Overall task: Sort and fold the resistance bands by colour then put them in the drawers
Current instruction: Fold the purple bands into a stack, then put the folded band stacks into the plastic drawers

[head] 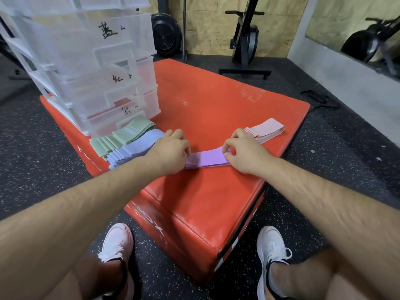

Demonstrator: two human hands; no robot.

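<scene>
Lying left-to-right across the red padded box, a purple resistance band is pinched at each end by curled fingers, left hand and right hand equally near, with the clear drawers beyond on the left.

The drawer unit is standing on the far left corner of the padded box, which is sitting on the floor. Before the lowest drawer, a first stack of bands is lying, and a second stack is lying just beside it on the nearer side, touching it. A middle stack is lying on the box between the hands, the left grip holding its left end and the right grip pinching its right end. A fourth stack is lying just behind the right grip, near the box's right edge. An exercise machine is standing on the floor behind the box.
</scene>
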